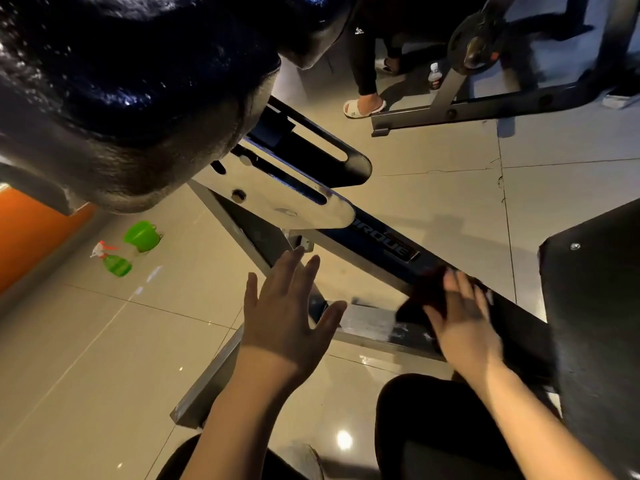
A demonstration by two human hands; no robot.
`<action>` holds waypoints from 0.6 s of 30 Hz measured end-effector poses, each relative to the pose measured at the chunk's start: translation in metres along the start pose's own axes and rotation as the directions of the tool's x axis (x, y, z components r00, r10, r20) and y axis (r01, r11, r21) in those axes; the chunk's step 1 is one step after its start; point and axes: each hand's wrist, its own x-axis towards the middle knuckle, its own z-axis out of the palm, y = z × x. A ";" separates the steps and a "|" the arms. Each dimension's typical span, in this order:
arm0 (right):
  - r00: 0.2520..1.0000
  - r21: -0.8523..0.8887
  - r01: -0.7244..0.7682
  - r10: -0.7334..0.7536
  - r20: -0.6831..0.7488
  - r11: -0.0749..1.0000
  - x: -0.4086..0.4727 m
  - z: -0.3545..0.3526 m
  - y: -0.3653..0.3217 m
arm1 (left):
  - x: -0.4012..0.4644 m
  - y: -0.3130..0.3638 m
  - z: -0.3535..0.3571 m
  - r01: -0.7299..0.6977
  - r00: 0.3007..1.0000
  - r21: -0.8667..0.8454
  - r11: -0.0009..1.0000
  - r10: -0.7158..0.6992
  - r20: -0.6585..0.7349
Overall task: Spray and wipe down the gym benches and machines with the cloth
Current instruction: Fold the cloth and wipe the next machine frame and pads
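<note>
On the floor (104, 341) — green-filled spray bottle (116, 263)

The cloth (426, 292) lies on the machine's sloping frame bar (381, 247), right of the pad (121, 81). On the floor (86, 358) far left, the spray bottle (114, 261) stands just before the bucket (142, 235).
</note>
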 end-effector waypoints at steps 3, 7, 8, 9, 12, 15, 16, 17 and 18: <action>0.996 -0.195 -0.077 0.083 0.023 0.978 -0.013 0.003 0.031 | -0.003 -0.001 -0.002 -0.014 1.000 0.030 0.999 0.013 0.020; 1.000 -0.315 -0.018 0.019 0.000 0.949 -0.008 -0.002 -0.008 | 0.001 -0.006 -0.001 -0.057 0.998 -0.036 0.998 0.057 -0.002; 0.999 -0.320 -0.010 -0.006 -0.050 0.947 -0.004 -0.005 -0.026 | 0.004 -0.008 -0.001 -0.060 0.998 -0.048 0.997 0.060 -0.009; 0.993 -0.313 0.009 -0.047 -0.111 0.950 0.002 -0.009 -0.047 | 0.007 -0.009 -0.001 -0.055 0.998 -0.056 0.997 0.055 -0.008; 0.947 -0.322 0.196 -0.264 -0.183 0.926 0.019 -0.012 -0.107 | 0.012 -0.011 -0.003 -0.037 0.999 -0.088 0.995 0.035 -0.021; 0.896 -0.322 0.301 -0.382 -0.226 0.898 0.037 -0.017 -0.143 | 0.012 -0.015 -0.006 -0.019 0.999 -0.108 0.994 0.015 -0.038; 0.896 -0.331 0.312 -0.391 -0.209 0.891 0.043 -0.016 -0.143 | 0.011 -0.018 -0.007 -0.009 0.999 -0.101 0.995 0.006 -0.032; 0.910 -0.318 0.313 -0.378 -0.170 0.895 0.047 -0.016 -0.138 | 0.009 -0.022 -0.009 0.006 1.000 -0.092 0.996 -0.008 -0.019; 0.916 -0.271 0.321 -0.370 -0.154 0.908 0.051 -0.012 -0.127 | 0.007 -0.027 -0.009 0.018 1.000 -0.088 0.996 -0.019 -0.008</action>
